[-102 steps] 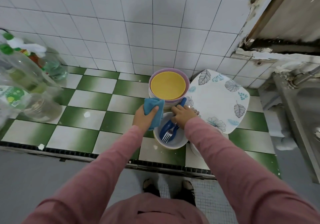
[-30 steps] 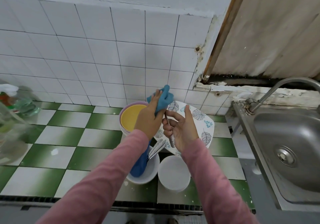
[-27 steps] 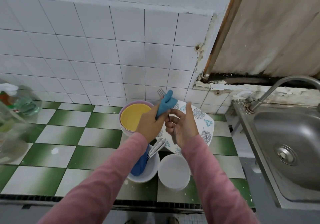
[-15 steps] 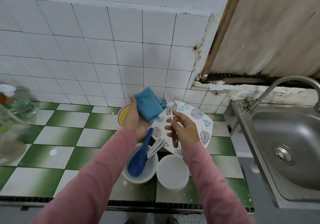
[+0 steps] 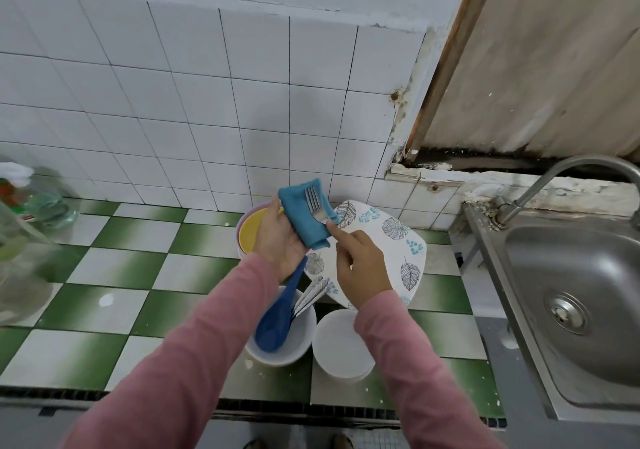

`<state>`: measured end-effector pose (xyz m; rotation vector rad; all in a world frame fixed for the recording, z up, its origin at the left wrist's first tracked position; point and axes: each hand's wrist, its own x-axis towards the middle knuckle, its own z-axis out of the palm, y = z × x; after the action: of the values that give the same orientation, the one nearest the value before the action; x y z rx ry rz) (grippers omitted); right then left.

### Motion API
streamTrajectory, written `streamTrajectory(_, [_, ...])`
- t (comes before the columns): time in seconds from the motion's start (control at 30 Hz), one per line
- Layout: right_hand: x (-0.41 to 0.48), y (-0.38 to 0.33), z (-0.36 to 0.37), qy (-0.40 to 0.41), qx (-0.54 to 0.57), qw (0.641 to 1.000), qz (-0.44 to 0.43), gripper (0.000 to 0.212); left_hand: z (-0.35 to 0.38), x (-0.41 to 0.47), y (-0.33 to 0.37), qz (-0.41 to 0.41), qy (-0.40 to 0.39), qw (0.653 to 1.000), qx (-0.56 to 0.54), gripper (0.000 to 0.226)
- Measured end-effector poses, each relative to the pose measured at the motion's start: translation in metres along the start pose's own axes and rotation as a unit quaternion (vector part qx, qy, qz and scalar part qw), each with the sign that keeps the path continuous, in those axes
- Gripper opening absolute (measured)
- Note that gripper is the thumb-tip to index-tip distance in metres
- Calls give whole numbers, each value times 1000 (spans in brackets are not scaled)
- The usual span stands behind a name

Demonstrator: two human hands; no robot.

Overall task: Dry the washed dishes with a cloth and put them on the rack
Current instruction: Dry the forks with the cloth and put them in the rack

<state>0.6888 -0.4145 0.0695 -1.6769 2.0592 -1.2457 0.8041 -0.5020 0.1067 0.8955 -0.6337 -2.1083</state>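
The right fingers [image 5: 338, 236] are curled narrow, the forefinger stretched up to the neck of the fork [image 5: 313, 201], pinching it where the handle runs down out of sight behind the right hand [image 5: 360, 268]. The fork's tines point upward and lie flat against the blue cloth [image 5: 304, 218]. The left hand [image 5: 278, 244] is turned palm up and grips the folded cloth, thumb along its left edge, the other fingers hidden behind it. Both hands are raised above the counter [image 5: 114, 265], close together, wrists angled inward from pink sleeves [image 5: 194, 362]. Below them a white bowl [image 5: 309, 327] holds a blue spoon [image 5: 275, 324], with a leaf-patterned plate [image 5: 388, 251] behind the right hand.
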Motion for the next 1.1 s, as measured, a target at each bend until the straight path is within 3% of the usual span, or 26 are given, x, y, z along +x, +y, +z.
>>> streamTrajectory(0.23, [1,-7,-3,-6,151,984,95,46,-7,4,-8,-22,-16,1000,-11,68])
streamTrajectory(0.4, [3,-9,-8,-14,245,945,216,20,-5,3,5,10,-3,1000,7,64])
streamTrajectory(0.5, [8,-15,-5,5,278,926,255,22,-1,0,0,-2,-13,1000,7,57])
streamTrajectory(0.77, [-2,-11,0,-6,195,951,241,23,-12,6,5,15,-12,1000,13,66])
streamTrajectory(0.87, [0,-11,1,7,185,953,241,23,-10,6,-2,16,2,999,28,59])
streamTrajectory(1.0, [6,-17,-3,38,154,963,217,25,-9,8,-10,6,18,1000,12,72])
streamTrajectory(1.1, [3,-16,-6,51,119,970,206,27,-12,12,-10,10,17,1000,23,65])
